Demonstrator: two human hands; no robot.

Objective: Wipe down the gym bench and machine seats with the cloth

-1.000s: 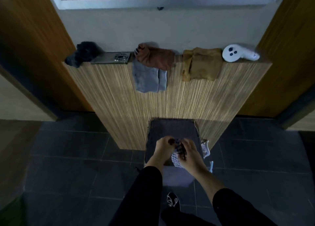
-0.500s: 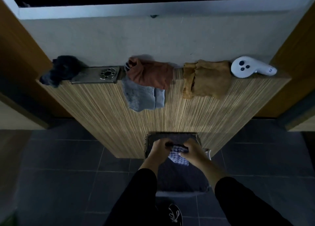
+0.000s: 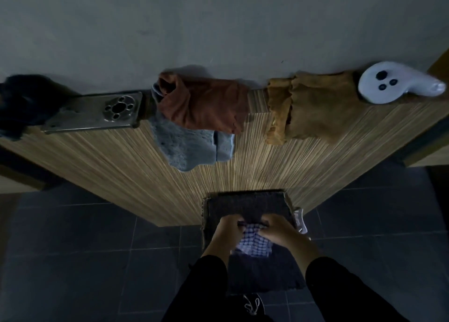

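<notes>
Both hands together at 6 o'clock: left hand [image 3: 227, 231] and right hand [image 3: 279, 231] side by side, fingers curled, pinching the top edge of a blue-and-white checked cloth [image 3: 255, 245] hanging between them. Held over a dark grey fabric-topped seat [image 3: 245, 206] against a striped wood-grain ledge [image 3: 121, 171]. Along the ledge top, from 10 to 2 o'clock: black cloth [image 3: 21, 100], metal plate [image 3: 97, 112], rust-brown rag [image 3: 206, 105] over grey towel [image 3: 187, 149], mustard rag [image 3: 313, 110], white handheld controller [image 3: 398, 83]. Dark tiled floor [image 3: 73, 261] below.
</notes>
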